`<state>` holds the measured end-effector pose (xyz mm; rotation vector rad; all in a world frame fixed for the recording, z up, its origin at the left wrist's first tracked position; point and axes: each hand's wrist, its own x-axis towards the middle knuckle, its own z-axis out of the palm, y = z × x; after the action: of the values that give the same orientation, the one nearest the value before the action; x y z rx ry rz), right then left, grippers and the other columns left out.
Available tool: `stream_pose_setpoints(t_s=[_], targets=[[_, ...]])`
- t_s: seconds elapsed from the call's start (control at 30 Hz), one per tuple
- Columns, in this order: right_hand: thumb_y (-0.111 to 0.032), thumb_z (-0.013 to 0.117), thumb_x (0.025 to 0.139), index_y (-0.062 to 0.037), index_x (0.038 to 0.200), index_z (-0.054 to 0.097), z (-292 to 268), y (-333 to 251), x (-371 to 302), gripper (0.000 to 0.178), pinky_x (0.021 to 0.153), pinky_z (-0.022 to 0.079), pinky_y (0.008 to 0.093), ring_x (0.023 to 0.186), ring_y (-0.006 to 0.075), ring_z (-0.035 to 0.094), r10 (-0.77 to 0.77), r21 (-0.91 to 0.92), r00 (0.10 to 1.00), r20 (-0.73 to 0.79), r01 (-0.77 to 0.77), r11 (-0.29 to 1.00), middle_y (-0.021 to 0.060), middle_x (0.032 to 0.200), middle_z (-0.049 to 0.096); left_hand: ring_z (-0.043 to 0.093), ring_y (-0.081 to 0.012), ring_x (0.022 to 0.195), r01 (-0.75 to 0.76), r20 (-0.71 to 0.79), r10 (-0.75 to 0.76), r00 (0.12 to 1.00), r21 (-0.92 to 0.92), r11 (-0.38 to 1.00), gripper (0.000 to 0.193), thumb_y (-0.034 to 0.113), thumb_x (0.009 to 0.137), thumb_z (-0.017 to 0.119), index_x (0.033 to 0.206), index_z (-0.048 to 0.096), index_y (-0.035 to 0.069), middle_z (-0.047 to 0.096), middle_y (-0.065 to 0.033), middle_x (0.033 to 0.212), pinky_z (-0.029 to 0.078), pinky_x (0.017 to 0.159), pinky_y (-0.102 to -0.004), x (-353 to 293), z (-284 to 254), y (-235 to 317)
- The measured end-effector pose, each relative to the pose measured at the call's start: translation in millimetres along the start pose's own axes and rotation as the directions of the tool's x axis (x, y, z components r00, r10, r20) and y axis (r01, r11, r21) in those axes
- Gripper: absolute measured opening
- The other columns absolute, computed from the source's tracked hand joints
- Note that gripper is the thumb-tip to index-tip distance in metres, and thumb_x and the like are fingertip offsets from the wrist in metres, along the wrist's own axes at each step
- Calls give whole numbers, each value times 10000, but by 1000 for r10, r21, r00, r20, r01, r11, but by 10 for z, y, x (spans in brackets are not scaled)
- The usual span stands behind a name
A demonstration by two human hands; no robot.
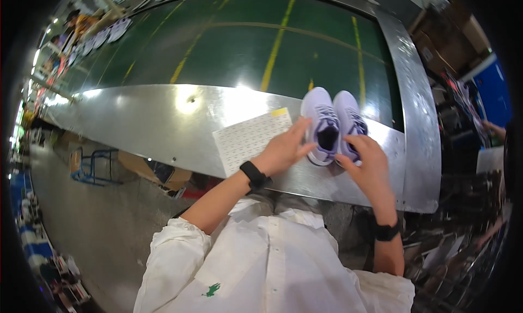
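A pair of pale lavender sneakers with dark purple laces stands side by side on the metal ledge, toes pointing away from me. My left hand [284,148] is at the outer side of the left sneaker [320,109], thumb and fingers spread and its fingertips against the upper. Around the heel of the right sneaker [346,109], my right hand [370,163] is curled, with the thumb near the gap between the two heels. Left of the shoes lies a white sheet of small printed labels [248,139] with a yellow corner, partly under my left wrist.
Beyond the metal ledge [158,109] runs a green conveyor belt [234,51] with yellow lines. More shoes [109,34] stand in a row at the far left. A blue-framed stool [95,166] is on the floor at left; cardboard boxes [449,46] are at right.
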<state>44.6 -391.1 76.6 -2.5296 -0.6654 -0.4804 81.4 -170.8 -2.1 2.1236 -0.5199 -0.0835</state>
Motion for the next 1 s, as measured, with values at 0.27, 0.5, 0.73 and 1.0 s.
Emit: stream_pose_setpoints(t_s=[0.27, 0.5, 0.73, 1.0], targets=[[-439, 768, 654, -166, 1087, 638, 164, 6, 149, 528, 661, 487, 377, 761, 287, 619, 287, -266, 847, 447, -180, 947, 128, 814, 617, 515, -324, 1125, -163, -137, 199, 970, 238, 958, 388, 102, 784, 640, 1157, 558, 29, 538, -160, 1210, 425, 941, -395, -760, -348, -87], [-473, 773, 619, -168, 999, 660, 256, 45, 207, 500, 575, 484, 366, 682, 241, 628, 263, -398, 827, 497, -52, 916, 78, 728, 598, 474, -312, 1165, 23, -278, 139, 950, 507, 862, 327, 153, 771, 654, 1076, 582, 59, 536, -134, 1192, 386, 949, -427, -1162, -709, -679], [-420, 750, 675, -164, 1029, 646, 325, -128, 2, 449, 574, 486, 399, 720, 288, 624, 322, -429, 864, 388, -141, 892, 118, 808, 590, 464, -287, 1210, 115, -326, 82, 942, 541, 833, 336, 149, 751, 653, 1077, 601, 84, 540, -101, 1248, 337, 990, -430, -1150, -688, -767], [-300, 728, 715, -185, 1080, 607, 533, -443, -411, 402, 594, 494, 409, 778, 319, 603, 451, -421, 883, 131, -362, 832, 133, 941, 528, 451, -274, 1228, 97, -291, 105, 951, 603, 792, 345, 138, 771, 630, 1111, 594, 91, 525, -75, 1290, 337, 978, -426, -1126, -664, -847]])
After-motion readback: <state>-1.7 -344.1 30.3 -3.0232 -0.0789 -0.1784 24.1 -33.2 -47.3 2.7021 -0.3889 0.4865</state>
